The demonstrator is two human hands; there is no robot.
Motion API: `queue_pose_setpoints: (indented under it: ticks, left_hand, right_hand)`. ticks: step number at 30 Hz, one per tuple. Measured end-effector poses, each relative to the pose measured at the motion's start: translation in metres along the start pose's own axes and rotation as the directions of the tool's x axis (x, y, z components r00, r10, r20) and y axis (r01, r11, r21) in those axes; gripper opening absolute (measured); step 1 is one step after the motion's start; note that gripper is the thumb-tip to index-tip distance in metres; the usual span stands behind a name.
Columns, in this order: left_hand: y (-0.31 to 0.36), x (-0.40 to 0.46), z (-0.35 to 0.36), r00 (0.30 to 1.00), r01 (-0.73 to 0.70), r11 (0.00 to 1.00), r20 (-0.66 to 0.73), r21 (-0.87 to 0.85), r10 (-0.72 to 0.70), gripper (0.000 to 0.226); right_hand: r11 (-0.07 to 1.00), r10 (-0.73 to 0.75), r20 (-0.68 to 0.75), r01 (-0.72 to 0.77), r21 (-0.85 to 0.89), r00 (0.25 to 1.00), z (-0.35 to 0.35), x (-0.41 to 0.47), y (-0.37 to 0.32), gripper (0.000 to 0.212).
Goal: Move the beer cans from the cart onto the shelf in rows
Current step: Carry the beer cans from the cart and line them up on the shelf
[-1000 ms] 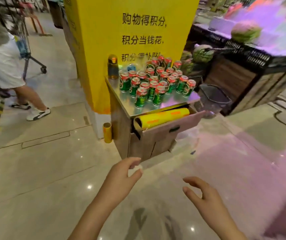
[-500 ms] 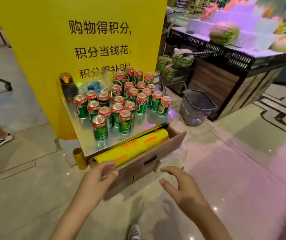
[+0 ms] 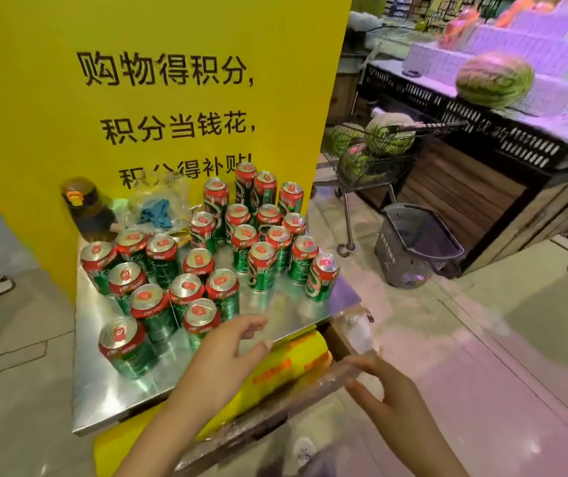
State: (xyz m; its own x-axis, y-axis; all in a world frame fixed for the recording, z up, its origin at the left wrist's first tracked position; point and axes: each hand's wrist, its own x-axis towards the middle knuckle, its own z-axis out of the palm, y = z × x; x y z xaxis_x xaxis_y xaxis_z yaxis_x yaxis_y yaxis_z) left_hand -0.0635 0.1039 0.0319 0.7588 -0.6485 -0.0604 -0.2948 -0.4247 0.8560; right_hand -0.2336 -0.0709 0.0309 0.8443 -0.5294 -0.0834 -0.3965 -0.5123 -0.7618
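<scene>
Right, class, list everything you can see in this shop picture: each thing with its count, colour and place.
beer cans: about 23, green with red tops, standing on the counter
counter: 1, shiny metal top, against the pillar
pillar: 1, yellow with black characters, behind the cans
bottle: 1, dark with an orange cap, back left of the counter
plastic bag: 1, clear with something blue inside, beside the bottle
film roll: 1, yellow, in the open drawer
basket: 1, grey, on the floor
cart: 1, wire, holding watermelons
watermelon: 1, green striped, on the display stand
left hand: open, just in front of the nearest cans
right hand: at the drawer's front corner, grip unclear
</scene>
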Motion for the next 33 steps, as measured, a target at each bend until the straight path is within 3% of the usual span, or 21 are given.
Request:
queue_pose_setpoints:
  ticks: [6,11,18,23,26,27,31,33]
  left_hand:
    - [0.032,0.085,0.003,0.985,0.075,0.997,-0.152,-0.022,-0.077,0.029]
    - [0.036,0.136,-0.018,0.937,0.180,0.983,-0.301,-0.020,-0.178,0.025]
    - [0.009,0.189,-0.056,0.878,0.310,0.951,-0.380,-0.014,-0.292,0.028]
    - [-0.017,0.240,-0.075,0.869,0.349,0.937,-0.380,0.018,-0.317,0.042]
    - [-0.029,0.279,-0.083,0.863,0.341,0.939,-0.410,0.042,-0.295,0.057]
    - [-0.031,0.291,-0.085,0.861,0.340,0.939,-0.417,0.051,-0.290,0.063]
    - [-0.049,0.341,-0.091,0.852,0.350,0.930,-0.452,0.115,-0.265,0.085]
    - [-0.062,0.359,-0.091,0.847,0.370,0.923,-0.445,0.106,-0.289,0.094]
  right_hand:
    - [0.984,-0.175,0.107,0.172,0.038,0.979,-0.028,0.137,-0.008,0.021]
    - [0.978,-0.188,0.184,0.166,0.127,0.965,-0.042,0.245,-0.020,0.021]
    - [0.994,-0.074,0.254,0.052,0.092,0.964,-0.021,0.368,-0.020,0.059]
    - [0.984,0.007,0.192,-0.040,0.171,0.981,0.012,0.410,-0.021,0.078]
    - [0.965,0.034,0.165,-0.075,0.250,0.986,0.034,0.439,-0.007,0.118]
    - [0.959,0.038,0.153,-0.079,0.274,0.987,0.038,0.444,-0.006,0.121]
    - [0.962,0.052,0.106,-0.078,0.260,0.993,0.044,0.452,-0.020,0.072]
    - [0.962,0.036,0.081,-0.057,0.267,0.996,0.050,0.455,-0.016,0.065]
